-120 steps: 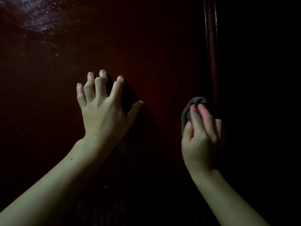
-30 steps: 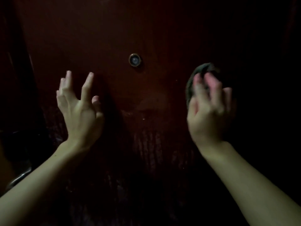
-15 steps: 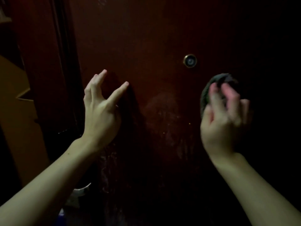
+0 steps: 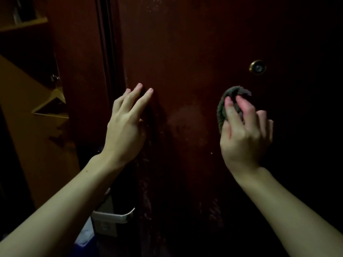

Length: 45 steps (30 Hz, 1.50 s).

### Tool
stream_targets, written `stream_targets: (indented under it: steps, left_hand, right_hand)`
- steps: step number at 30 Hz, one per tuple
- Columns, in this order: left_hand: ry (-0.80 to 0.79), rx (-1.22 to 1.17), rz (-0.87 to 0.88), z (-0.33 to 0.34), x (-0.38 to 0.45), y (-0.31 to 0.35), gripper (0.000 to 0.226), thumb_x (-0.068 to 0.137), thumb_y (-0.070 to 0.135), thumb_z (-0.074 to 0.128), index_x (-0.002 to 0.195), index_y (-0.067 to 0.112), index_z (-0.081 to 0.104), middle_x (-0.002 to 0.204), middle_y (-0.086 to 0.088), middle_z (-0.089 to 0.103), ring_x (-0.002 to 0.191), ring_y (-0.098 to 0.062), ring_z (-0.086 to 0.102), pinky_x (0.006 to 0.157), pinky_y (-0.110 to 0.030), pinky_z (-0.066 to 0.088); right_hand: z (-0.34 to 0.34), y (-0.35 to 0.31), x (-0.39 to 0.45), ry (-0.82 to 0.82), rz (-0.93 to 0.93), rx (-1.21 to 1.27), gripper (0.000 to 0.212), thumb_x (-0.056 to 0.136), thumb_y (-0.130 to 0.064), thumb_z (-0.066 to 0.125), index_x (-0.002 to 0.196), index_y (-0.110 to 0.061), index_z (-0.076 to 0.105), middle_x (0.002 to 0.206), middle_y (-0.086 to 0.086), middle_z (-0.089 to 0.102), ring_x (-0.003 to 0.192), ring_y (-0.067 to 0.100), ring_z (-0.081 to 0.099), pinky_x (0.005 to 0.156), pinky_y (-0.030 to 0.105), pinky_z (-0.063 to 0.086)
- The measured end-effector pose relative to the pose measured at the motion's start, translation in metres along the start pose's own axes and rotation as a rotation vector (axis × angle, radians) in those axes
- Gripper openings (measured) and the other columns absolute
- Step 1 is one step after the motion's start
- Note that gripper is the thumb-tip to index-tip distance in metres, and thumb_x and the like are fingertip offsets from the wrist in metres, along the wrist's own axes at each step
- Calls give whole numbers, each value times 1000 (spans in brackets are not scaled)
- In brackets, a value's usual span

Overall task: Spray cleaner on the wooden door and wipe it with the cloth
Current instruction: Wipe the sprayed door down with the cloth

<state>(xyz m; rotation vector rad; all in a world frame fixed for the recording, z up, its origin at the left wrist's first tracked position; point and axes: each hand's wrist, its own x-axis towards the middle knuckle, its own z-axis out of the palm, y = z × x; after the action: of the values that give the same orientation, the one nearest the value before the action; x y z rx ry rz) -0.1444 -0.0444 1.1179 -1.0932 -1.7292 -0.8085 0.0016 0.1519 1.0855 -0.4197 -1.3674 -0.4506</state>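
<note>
The dark red wooden door point(image 4: 185, 52) fills most of the dim view, with faint streaks and a paler patch at its middle. My right hand point(image 4: 245, 134) grips a bunched grey cloth point(image 4: 222, 108) against the door, just below and left of the brass peephole point(image 4: 257, 67). My left hand point(image 4: 126, 127) lies with straight fingers on the door near its left edge and holds nothing. No spray bottle is in view.
The door's left edge and frame point(image 4: 106, 52) run down beside my left hand. A silver lever handle point(image 4: 115, 217) sits low under my left forearm. Yellowish shelves point(image 4: 37, 108) stand at the far left.
The view has swung left, so the peephole and both hands now sit further right. My left hand's fingers have straightened against the door; my right hand still grips the cloth below the peephole.
</note>
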Motion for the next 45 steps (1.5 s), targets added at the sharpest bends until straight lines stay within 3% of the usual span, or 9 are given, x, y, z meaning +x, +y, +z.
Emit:
stream_targets:
  steps: [7, 10, 16, 19, 24, 28, 34, 39, 45]
  left_hand:
    - [-49, -16, 26, -13, -18, -39, 79, 73, -26, 46, 144, 8, 39, 151, -15, 33, 141, -29, 29, 112, -46, 32]
    - [-123, -25, 98, -17, -18, -54, 85, 70, -27, 43, 147, 9, 35, 153, -11, 31, 143, -23, 25, 116, -36, 27]
    - [-169, -62, 168, -22, -16, -75, 91, 71, -28, 51, 150, 10, 27, 153, -7, 30, 143, -15, 24, 115, -16, 19]
    - [-157, -101, 186, -19, -18, -75, 89, 70, -28, 44, 150, 5, 23, 154, -10, 26, 143, -14, 19, 115, -14, 14]
    - [-119, -164, 203, -6, -28, -74, 74, 78, -11, 41, 149, -1, 22, 156, -17, 18, 147, -24, 12, 118, -22, 13]
    - [-110, -61, 214, -6, -39, -85, 68, 82, 2, 38, 148, -1, 22, 156, -19, 19, 147, -31, 10, 118, -45, 19]
    - [-137, -69, 247, -13, -37, -99, 79, 77, -16, 51, 148, -3, 20, 157, -14, 19, 147, -23, 11, 120, -35, 15]
    - [-120, -112, 279, -10, -37, -104, 59, 90, 6, 30, 148, -3, 21, 156, -15, 21, 147, -23, 14, 120, -36, 17]
    - [-73, -26, 293, 0, -39, -103, 56, 89, 5, 41, 144, 3, 36, 155, -18, 23, 145, -33, 16, 118, -45, 19]
  right_hand:
    - [20, -91, -41, -124, -271, 163, 31, 88, -13, 62, 117, -20, 68, 119, -1, 67, 71, 27, 55, 64, 38, 34]
    - [20, -101, -42, -189, -364, 221, 30, 88, -13, 60, 115, -20, 69, 118, 0, 67, 74, 27, 56, 64, 38, 34]
    - [32, -91, 33, -73, -65, 108, 33, 90, -17, 57, 121, -21, 66, 127, -3, 63, 85, 30, 56, 70, 40, 40]
    - [40, -114, 17, -82, -130, 102, 34, 89, -18, 58, 122, -22, 65, 127, -3, 62, 84, 31, 55, 71, 40, 37]
    - [38, -152, -57, -260, -442, 272, 24, 86, -15, 57, 104, -17, 72, 121, 0, 66, 78, 26, 49, 62, 37, 30]
    - [35, -147, -41, -275, -522, 294, 24, 91, -17, 54, 108, -19, 70, 122, -3, 66, 78, 24, 51, 63, 36, 32]
    - [54, -152, 32, -103, -307, 194, 26, 93, -23, 57, 115, -22, 69, 124, -7, 65, 77, 25, 55, 65, 35, 35]
    - [43, -153, -31, -232, -530, 271, 19, 88, -20, 60, 103, -21, 72, 119, -5, 67, 76, 26, 50, 63, 37, 33]
    - [20, -131, -99, -410, -708, 319, 22, 87, -18, 59, 105, -20, 71, 120, -5, 67, 75, 20, 46, 60, 35, 31]
